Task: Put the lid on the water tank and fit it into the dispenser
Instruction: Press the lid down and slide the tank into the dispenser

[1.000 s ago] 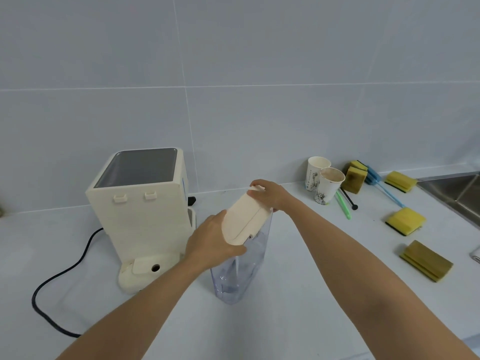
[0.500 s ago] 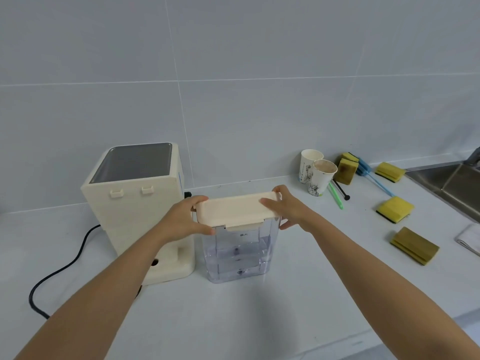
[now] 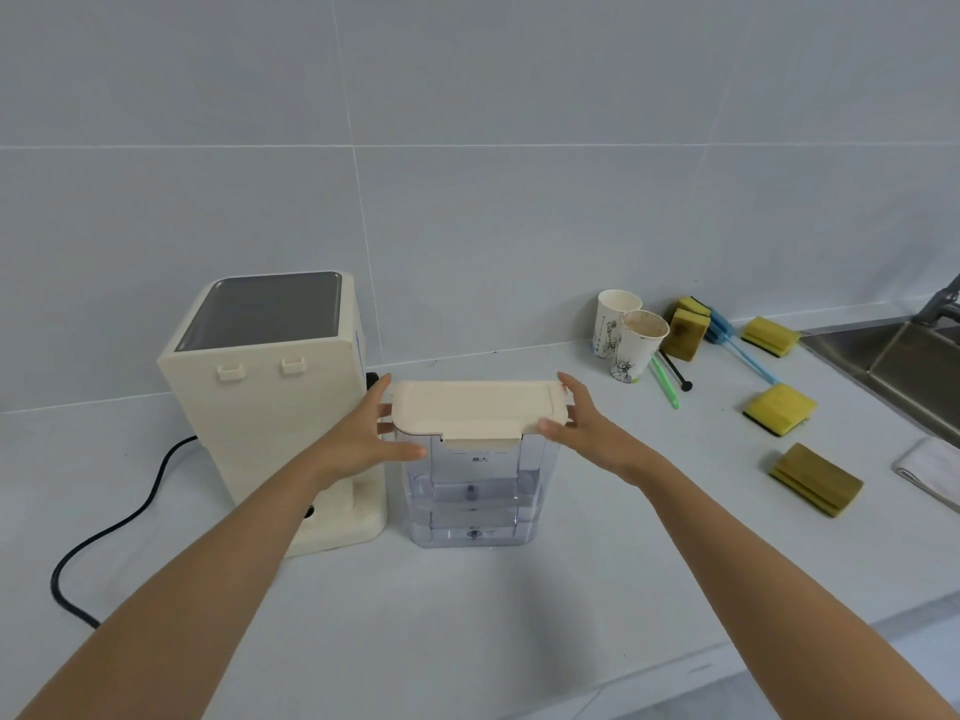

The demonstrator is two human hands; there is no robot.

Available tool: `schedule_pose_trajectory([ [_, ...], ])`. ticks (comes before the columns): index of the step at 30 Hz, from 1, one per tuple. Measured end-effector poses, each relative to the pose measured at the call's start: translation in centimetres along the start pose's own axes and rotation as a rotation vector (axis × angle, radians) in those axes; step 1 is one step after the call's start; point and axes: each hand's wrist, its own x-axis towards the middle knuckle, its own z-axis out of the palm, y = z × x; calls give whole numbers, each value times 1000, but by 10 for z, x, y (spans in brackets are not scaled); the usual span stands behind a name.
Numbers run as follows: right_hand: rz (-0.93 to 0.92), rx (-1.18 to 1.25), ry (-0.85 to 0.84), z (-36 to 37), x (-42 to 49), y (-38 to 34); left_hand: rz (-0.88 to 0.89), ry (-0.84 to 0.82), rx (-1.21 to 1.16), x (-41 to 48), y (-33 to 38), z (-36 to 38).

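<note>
A clear plastic water tank stands upright on the white counter, a little water in its bottom. A cream lid lies flat on its top. My left hand grips the lid's left end, thumb under the rim. My right hand holds the lid's right end the same way. The cream dispenser stands just left of the tank, its back with two small clips facing me and a dark panel on top.
A black power cord trails left from the dispenser. Two paper cups, several yellow sponges, a blue brush and a green straw lie to the right. A steel sink and white cloth are at far right.
The lid went from tilted over the tank to lying flat on its top. Both hands shifted to the lid's ends. The tank now stands square beside the dispenser.
</note>
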Motion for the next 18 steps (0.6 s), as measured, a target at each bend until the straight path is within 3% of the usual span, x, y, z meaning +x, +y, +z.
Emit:
schedule_pose_trajectory([
  [5,5,-16,-41,13,3,35,13,-26,-4,3,-17,21],
  [18,64,-78,76,38,20,49,-135,42,-30,3,-28,32],
])
